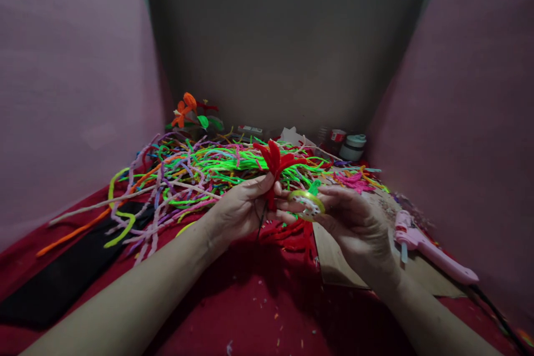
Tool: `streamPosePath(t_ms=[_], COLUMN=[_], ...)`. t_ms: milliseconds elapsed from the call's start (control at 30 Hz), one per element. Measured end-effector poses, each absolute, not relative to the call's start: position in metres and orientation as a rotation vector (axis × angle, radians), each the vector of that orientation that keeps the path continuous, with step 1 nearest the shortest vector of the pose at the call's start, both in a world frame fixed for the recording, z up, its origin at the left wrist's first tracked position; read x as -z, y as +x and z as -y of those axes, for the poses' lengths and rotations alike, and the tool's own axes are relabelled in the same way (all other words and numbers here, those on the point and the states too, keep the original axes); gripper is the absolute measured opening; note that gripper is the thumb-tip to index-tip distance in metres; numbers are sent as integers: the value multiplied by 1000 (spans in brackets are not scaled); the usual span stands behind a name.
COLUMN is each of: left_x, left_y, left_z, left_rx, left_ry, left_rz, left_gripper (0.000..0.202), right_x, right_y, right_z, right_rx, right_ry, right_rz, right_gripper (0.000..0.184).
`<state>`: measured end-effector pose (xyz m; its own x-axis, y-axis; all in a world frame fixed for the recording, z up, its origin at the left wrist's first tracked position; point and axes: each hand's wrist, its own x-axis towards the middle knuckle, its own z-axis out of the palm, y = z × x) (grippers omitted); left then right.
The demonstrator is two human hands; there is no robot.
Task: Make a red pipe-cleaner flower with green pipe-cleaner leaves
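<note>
A red pipe-cleaner flower (pixel 275 162) with several looped petals stands upright in my left hand (pixel 246 200), pinched at its base between thumb and fingers. A thin dark stem shows below those fingers. My right hand (pixel 352 219) grips a small spool (pixel 307 206) with a yellow rim and a pale, holed side, held close beside the flower's base. Whether thread runs from the spool to the flower is too fine to see. Red pipe-cleaner pieces (pixel 298 239) lie on the cloth beneath my hands.
Behind my hands spreads a heap of coloured pipe cleaners (pixel 233 161). A pink glue gun (pixel 434 250) rests on cardboard (pixel 342 267) at the right. Orange pipe-cleaner flowers (pixel 183 110) stand at the back left, a lidded jar (pixel 353 146) at the back right. A black strip (pixel 62 272) lies left.
</note>
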<state>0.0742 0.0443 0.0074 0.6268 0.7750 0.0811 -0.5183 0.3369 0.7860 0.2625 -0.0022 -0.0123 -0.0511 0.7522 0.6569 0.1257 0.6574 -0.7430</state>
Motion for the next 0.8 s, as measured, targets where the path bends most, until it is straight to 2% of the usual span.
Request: streamPosePath(t_ms=[167, 333, 600, 800], left_x=[-9, -12, -8, -9], left_y=[75, 73, 72, 75], left_z=[-43, -43, -46, -45], left_rx=[-863, -850, -841, -857], left_ry=[894, 929, 1003, 951], left_rz=[-318, -323, -370, -401], left_gripper=[30, 27, 26, 31], right_x=[12, 10, 13, 21], right_y=[267, 271, 270, 270], right_z=[-1, -1, -2, -6], right_rx=[-575, -548, -711, -632], right_ry=[-750, -807, -791, -732], right_rz=[1683, 1862, 1817, 1703], right_gripper=[46, 49, 39, 32])
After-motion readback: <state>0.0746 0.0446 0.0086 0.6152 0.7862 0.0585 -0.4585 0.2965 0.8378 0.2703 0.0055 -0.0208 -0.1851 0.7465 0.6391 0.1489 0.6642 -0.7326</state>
